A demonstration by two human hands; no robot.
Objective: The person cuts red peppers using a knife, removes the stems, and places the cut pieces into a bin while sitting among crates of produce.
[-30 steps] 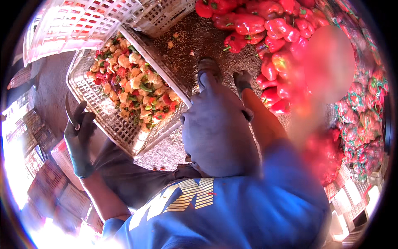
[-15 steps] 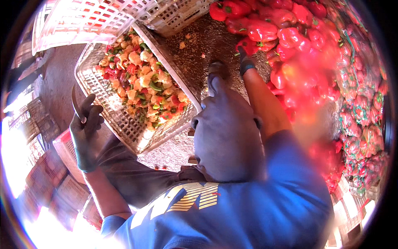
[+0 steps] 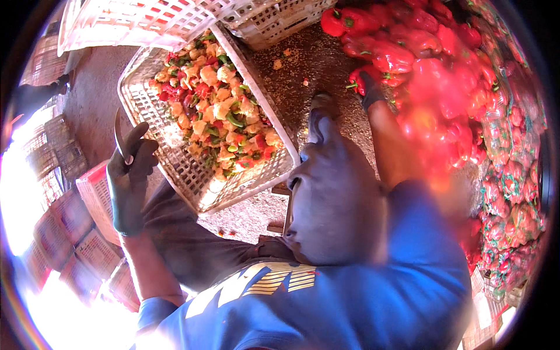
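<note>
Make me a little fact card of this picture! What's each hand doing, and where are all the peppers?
Left hand: gloved, holding a curved blade
Right hand: gloved, at a red pepper; its grip is hard to tell
Crate: pale, full of holes, with yellowish, red and green pepper scraps inside
Pepper pile: red peppers, upper right, partly blurry
Netting: around red produce, far right
Clothes: blue shirt, dark trousers

Grey latticed crates (image 3: pixel 61 143) stand at left, near a red-and-white rectangular container (image 3: pixel 100 195); bulging net bags of red peppers (image 3: pixel 513 198) line the right.
</note>
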